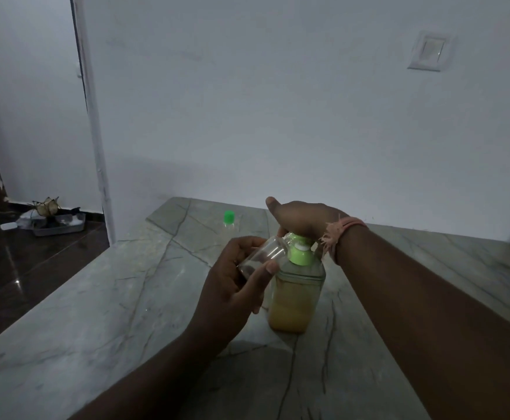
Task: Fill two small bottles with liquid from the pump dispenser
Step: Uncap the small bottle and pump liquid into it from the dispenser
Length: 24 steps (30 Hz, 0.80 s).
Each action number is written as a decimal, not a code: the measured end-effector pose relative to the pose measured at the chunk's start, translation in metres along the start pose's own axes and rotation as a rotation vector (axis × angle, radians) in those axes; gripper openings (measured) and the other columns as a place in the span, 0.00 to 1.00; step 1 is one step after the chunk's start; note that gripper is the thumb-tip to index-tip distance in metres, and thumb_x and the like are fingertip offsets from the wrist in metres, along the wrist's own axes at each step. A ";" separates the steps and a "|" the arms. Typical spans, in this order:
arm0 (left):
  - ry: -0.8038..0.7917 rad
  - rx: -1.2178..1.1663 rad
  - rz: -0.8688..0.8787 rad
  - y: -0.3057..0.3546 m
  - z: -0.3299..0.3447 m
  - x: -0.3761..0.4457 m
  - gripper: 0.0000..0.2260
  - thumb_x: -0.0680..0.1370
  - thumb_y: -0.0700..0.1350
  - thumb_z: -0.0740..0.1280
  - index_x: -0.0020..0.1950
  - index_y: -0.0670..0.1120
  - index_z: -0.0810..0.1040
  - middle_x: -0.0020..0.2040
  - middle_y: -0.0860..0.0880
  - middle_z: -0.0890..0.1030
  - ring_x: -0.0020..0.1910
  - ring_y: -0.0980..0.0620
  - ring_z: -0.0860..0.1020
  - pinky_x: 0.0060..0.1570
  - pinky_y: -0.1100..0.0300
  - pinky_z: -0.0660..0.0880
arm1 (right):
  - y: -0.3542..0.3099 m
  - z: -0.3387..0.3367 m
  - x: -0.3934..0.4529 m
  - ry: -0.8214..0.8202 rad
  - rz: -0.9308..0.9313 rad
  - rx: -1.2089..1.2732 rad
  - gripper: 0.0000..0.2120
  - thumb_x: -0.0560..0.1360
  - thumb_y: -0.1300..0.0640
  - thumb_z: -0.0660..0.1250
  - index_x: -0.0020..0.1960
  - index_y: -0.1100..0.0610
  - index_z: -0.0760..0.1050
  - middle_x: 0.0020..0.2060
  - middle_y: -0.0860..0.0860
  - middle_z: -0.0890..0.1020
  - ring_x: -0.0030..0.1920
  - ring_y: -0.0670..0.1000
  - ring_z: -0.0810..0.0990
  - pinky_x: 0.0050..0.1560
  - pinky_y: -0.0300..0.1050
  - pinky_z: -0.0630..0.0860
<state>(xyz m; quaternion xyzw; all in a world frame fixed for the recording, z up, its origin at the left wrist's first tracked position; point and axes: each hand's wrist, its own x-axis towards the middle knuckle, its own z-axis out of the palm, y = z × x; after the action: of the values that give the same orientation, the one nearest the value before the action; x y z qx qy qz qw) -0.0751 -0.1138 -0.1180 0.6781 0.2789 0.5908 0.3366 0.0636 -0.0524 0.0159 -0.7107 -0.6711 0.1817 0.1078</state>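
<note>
Left hand (232, 283) grips a tilted clear small bottle (262, 256) at the spout; right hand (302, 219) lies flat-fingered, pressing on the pump dispenser (297, 295), upright on the worktop (96, 313).

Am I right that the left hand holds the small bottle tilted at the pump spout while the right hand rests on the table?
Not quite: in the head view the right hand presses on the pump dispenser head, not the table. The left hand does hold the small bottle tilted at the spout.
</note>
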 end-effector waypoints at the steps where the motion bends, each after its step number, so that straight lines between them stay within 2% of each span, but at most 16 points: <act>1: 0.002 -0.005 -0.005 -0.001 0.000 0.000 0.16 0.78 0.57 0.68 0.61 0.51 0.74 0.39 0.49 0.81 0.29 0.49 0.77 0.27 0.54 0.76 | 0.001 0.001 0.002 0.017 0.002 0.014 0.36 0.84 0.39 0.39 0.71 0.62 0.72 0.72 0.59 0.71 0.71 0.59 0.70 0.68 0.50 0.64; 4: -0.012 -0.009 -0.039 -0.004 0.002 0.002 0.18 0.78 0.60 0.66 0.63 0.53 0.75 0.39 0.53 0.80 0.29 0.54 0.76 0.28 0.59 0.73 | 0.005 0.005 0.005 0.060 0.025 0.053 0.34 0.84 0.40 0.39 0.71 0.61 0.71 0.72 0.59 0.71 0.71 0.59 0.69 0.68 0.50 0.64; 7: -0.021 -0.008 -0.052 -0.004 0.004 0.001 0.18 0.78 0.61 0.64 0.63 0.55 0.74 0.39 0.50 0.80 0.29 0.56 0.75 0.28 0.61 0.73 | 0.003 0.006 -0.001 0.049 0.022 0.046 0.32 0.84 0.42 0.39 0.74 0.61 0.68 0.73 0.59 0.69 0.72 0.60 0.68 0.69 0.50 0.64; 13: -0.081 -0.130 -0.068 0.002 0.003 -0.005 0.18 0.80 0.58 0.62 0.66 0.51 0.71 0.38 0.51 0.76 0.31 0.51 0.73 0.29 0.55 0.72 | -0.002 -0.001 -0.008 0.013 0.006 -0.001 0.37 0.83 0.38 0.38 0.71 0.62 0.72 0.72 0.59 0.71 0.71 0.60 0.70 0.69 0.51 0.64; 17: -0.092 -0.143 -0.073 0.000 0.001 -0.004 0.16 0.81 0.58 0.59 0.64 0.50 0.72 0.38 0.49 0.76 0.31 0.51 0.72 0.29 0.55 0.71 | 0.003 0.004 -0.003 0.060 -0.002 0.081 0.38 0.83 0.38 0.38 0.66 0.61 0.77 0.63 0.58 0.78 0.54 0.56 0.75 0.56 0.48 0.67; 19: -0.088 -0.134 -0.079 -0.001 0.001 -0.003 0.17 0.82 0.62 0.56 0.63 0.52 0.72 0.39 0.46 0.77 0.31 0.50 0.72 0.28 0.55 0.71 | 0.002 0.007 -0.004 0.062 0.016 0.097 0.35 0.84 0.41 0.38 0.71 0.60 0.72 0.65 0.60 0.77 0.57 0.57 0.76 0.56 0.48 0.68; 21: -0.086 -0.132 -0.094 -0.001 0.001 -0.003 0.24 0.79 0.69 0.55 0.62 0.52 0.72 0.41 0.43 0.78 0.30 0.50 0.72 0.27 0.56 0.70 | -0.001 0.006 -0.009 0.061 0.019 0.102 0.33 0.84 0.43 0.38 0.73 0.61 0.69 0.69 0.61 0.74 0.63 0.58 0.74 0.59 0.49 0.66; 24: -0.084 -0.164 -0.116 0.000 0.001 -0.003 0.32 0.74 0.76 0.57 0.62 0.52 0.73 0.39 0.46 0.77 0.29 0.53 0.70 0.26 0.59 0.67 | 0.000 0.001 -0.013 0.057 -0.015 0.105 0.36 0.84 0.41 0.38 0.67 0.62 0.76 0.62 0.60 0.78 0.52 0.55 0.74 0.55 0.47 0.65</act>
<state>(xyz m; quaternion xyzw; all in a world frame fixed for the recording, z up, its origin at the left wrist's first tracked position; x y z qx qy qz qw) -0.0747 -0.1161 -0.1196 0.6551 0.2539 0.5622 0.4362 0.0623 -0.0659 0.0165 -0.7039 -0.6626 0.1953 0.1654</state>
